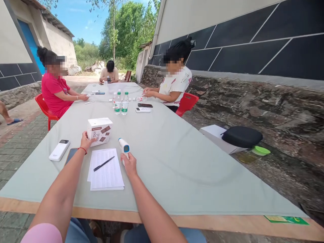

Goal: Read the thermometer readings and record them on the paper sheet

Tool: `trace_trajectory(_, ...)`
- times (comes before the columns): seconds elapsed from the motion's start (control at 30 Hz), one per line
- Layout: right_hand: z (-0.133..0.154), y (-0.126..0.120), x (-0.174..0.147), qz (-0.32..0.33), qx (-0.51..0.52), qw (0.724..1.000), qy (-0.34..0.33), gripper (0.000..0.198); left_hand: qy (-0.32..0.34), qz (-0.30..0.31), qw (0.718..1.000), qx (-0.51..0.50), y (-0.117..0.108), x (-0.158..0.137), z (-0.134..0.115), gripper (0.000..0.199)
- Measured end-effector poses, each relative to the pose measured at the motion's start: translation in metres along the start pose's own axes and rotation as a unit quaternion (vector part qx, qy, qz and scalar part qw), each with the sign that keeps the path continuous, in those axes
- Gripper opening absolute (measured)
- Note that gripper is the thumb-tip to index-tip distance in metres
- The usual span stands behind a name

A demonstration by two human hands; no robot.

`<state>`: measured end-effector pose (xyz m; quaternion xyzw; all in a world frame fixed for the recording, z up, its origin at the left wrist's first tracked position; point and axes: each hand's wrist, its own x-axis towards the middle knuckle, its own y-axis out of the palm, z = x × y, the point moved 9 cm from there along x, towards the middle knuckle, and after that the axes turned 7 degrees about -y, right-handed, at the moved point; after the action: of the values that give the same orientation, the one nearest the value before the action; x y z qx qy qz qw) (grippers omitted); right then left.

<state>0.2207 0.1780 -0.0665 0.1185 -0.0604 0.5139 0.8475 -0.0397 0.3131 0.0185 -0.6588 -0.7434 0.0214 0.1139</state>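
Note:
My left hand (87, 140) grips the near left corner of a white carton (103, 130) printed with brown chocolate squares. The carton stands on the table. In my right hand (130, 163) is a white infrared thermometer (124, 145), my fingers wrapped round its handle and its small blue-framed screen facing me. Between my forearms lie printed sheets of paper (107, 179) with a black pen (104, 163) across them. A phone (71, 154), partly hidden by my left forearm, rests beside a white power bank (59, 150).
Water bottles (121, 105) with green caps stand mid-table, near a dark phone (145, 105) and another white power bank (143, 110). People sit at the left side, right side and far end. A black case (242, 136) sits on a box beyond the right edge.

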Motion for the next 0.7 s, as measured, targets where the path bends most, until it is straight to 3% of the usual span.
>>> trace_trajectory(0.07,0.005,0.002,0.0,0.009,0.009,1.0,0.001,0.032,-0.003,0.009,1.0,-0.024,0.002,-0.013,-0.006,0.076)
trace_trajectory(0.17,0.02,0.004,-0.013,0.026,0.016,1.0,0.001,0.035,-0.019,0.011,0.99,-0.138,-0.003,-0.044,-0.007,0.069)
trace_trajectory(0.3,0.052,0.008,-0.057,0.071,0.042,0.996,-0.021,0.033,-0.082,-0.018,0.971,-0.223,-0.016,-0.096,0.018,0.065)
trace_trajectory(0.43,0.071,0.01,-0.106,0.096,0.026,0.995,-0.011,0.031,-0.145,-0.031,0.964,-0.222,-0.026,-0.134,0.049,0.069)
trace_trajectory(0.53,0.077,0.017,-0.122,0.108,0.017,0.994,-0.013,0.03,-0.119,-0.03,0.974,-0.191,-0.034,-0.144,0.051,0.066)
trace_trajectory(0.7,0.077,0.036,-0.122,0.131,0.025,0.991,0.01,0.029,-0.066,-0.043,0.989,-0.123,-0.041,-0.147,0.039,0.061)
